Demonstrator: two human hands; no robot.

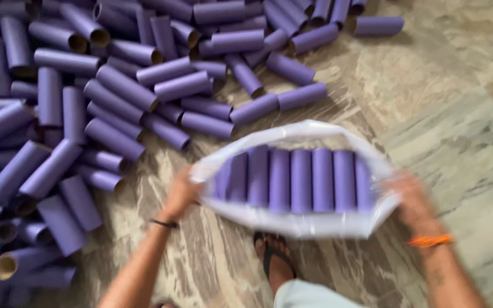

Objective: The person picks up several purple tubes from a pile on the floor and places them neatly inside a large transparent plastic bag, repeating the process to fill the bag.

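Observation:
A translucent white plastic bag (292, 223) is held wide at its mouth between both hands. My left hand (181, 194) grips the bag's left rim and my right hand (412, 197) grips its right rim. Inside the bag several purple cardboard tubes (300, 179) lie side by side in a neat row. The frame is blurred by motion.
A big heap of loose purple tubes (87, 102) covers the marbled stone floor (457, 102) at the left and top. My sandalled foot (275, 256) stands just below the bag. A black band is on my left wrist, an orange thread on my right.

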